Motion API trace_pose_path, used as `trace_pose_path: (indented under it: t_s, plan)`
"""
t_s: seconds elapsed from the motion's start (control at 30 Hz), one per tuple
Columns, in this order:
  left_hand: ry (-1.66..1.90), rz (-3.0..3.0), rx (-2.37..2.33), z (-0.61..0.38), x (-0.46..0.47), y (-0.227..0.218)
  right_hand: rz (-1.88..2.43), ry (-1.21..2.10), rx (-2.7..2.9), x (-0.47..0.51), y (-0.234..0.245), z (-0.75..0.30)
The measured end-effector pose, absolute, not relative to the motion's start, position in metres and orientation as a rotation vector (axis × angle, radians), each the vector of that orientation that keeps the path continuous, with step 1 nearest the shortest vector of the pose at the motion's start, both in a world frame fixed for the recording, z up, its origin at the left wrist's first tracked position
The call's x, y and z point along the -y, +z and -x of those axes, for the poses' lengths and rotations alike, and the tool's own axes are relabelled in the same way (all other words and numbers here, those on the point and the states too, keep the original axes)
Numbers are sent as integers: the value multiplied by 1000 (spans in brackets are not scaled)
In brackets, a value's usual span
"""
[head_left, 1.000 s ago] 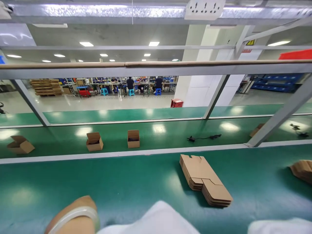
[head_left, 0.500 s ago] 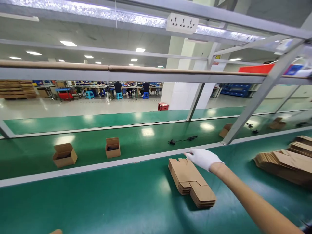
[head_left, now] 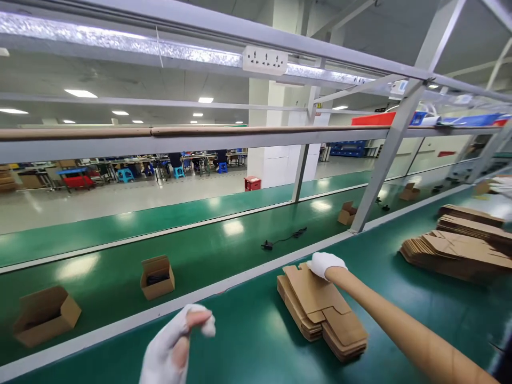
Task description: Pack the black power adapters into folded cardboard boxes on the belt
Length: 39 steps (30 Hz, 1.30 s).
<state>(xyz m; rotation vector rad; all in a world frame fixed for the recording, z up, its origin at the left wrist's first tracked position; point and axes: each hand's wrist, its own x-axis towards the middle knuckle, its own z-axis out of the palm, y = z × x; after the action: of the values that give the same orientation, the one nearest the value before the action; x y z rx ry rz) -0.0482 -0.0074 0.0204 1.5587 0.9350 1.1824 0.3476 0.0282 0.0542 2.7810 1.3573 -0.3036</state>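
Note:
A stack of flat cardboard box blanks (head_left: 320, 312) lies on the near green table (head_left: 248, 341). My right hand (head_left: 326, 264), in a white glove, reaches out on a bare arm and sits on the stack's far corner. Its fingers curl over the edge of the top blank, which lies slightly askew from the rest. My left hand (head_left: 176, 346), also gloved with bare fingertips showing, hovers low at the near edge. Its thumb and fingers are pinched together with nothing visible in them.
Open small boxes (head_left: 158, 276) (head_left: 46, 314) and a black adapter with cable (head_left: 280, 241) ride the green conveyor beyond a white rail. Larger stacks of blanks (head_left: 460, 250) lie at the right, near another person's gloved hand (head_left: 502, 185). A slanted metal post (head_left: 384, 160) stands behind the stack.
The view has swung right and down. My right hand has drawn back from the rail onto the stack's far corner and curled. My left hand has come up into view.

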Motion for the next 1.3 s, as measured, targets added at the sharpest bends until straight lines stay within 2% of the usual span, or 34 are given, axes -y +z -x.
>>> trace_pose_path:
  t_s: [0.17,0.33,0.47,0.6,0.63,0.67,0.7,0.8,0.83,0.87,0.93,1.1,1.3]
  plan:
    - [1074,-1528,-896,-6,-2,16,-2756,-86,-1463,-15,82,-293]
    - [731,-1637,-868,-38,23,4,-2585,68,-1980,-5,88,-215]
    - [703,-1436,-711,-30,26,14,-2629,-131,-2376,-7,77,-197]
    - [829,-1248,-671,-5,6,29,-2521,-721,-2857,-6,67,-204]
    - [857,-1243,-693,0,0,30,-2446,-769,-2928,-5,65,-206]
    - [885,-1250,-721,3,-5,29,-2418,-682,-2979,-3,64,-207]
    - [910,-1262,-747,4,-9,26,-2436,-450,-3022,-2,64,-207]
    - [982,-1298,-804,3,-13,15,-2393,663,-3034,3,67,-202]
    - [996,-1312,-801,1,-13,12,-2257,926,-3024,5,70,-200]
    - [1002,-1328,-789,0,-12,10,-2098,1048,-3025,6,74,-197]
    - [1015,-1362,-784,-3,-8,7,-1856,989,-3037,7,81,-191]
    - [989,-1475,-774,-3,-3,8,-1546,456,-3084,9,81,-181]
    - [761,-1754,-764,1,-7,17,-1483,208,-3242,19,58,-175]
